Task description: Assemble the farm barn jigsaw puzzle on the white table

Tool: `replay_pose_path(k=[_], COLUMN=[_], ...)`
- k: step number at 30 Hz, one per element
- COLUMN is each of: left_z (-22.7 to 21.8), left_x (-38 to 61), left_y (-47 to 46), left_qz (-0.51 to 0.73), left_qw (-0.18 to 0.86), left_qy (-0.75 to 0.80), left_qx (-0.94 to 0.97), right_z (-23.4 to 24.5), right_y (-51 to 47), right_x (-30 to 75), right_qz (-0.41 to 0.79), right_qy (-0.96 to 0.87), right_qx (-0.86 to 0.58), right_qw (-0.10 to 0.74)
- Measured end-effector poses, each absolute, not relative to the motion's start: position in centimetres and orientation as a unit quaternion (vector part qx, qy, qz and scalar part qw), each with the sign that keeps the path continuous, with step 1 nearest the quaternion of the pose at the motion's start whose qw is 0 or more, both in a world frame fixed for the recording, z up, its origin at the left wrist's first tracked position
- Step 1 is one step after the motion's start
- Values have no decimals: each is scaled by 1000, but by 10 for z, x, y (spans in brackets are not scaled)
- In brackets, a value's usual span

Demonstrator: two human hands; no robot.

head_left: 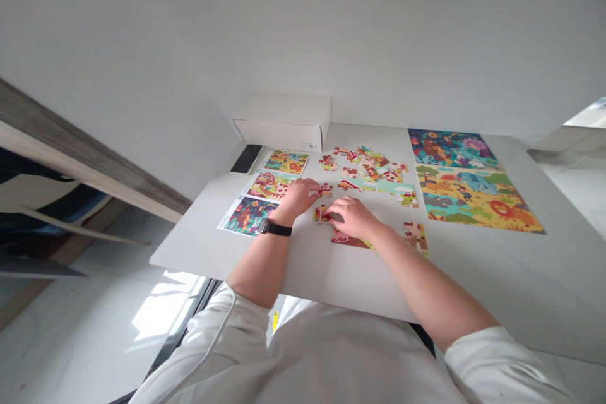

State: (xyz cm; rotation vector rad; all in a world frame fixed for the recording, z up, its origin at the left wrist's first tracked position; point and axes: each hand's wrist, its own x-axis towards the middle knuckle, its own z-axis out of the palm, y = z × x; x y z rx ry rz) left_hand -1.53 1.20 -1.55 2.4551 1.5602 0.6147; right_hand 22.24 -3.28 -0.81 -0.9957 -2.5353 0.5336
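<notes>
My left hand, with a dark watch on its wrist, has its fingers curled onto the edge of a red-and-white puzzle piece. Just nearer to me, my right hand pinches a yellow-and-red puzzle piece at the table surface. Below the right hand lies a joined pink-and-brown puzzle strip, partly hidden by that hand. A joined light-blue strip runs beyond it. Farther back is a pile of loose puzzle pieces. Some connected pieces lie beside my right forearm.
Three picture cards lie on the left, the middle one a farm scene. Behind them are a phone and a white box against the wall. Two assembled puzzles, including a yellow animal scene, cover part of the white table.
</notes>
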Motion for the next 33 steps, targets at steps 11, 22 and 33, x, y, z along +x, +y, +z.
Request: replay_pose_path(k=[11, 22, 33], left_z=[-24, -33, -25], left_x=[-17, -17, -11], left_y=[15, 21, 15], left_qz=[206, 210, 206], left_qw=[83, 80, 79], left_qy=[511, 502, 513], left_qx=[831, 835, 829], right_z=[-2, -7, -4], right_y=[-33, -29, -28], right_x=[226, 210, 206], right_qz=[214, 107, 102], right_qy=[-870, -870, -868], right_qx=[-371, -458, -468], right_qw=[246, 147, 134])
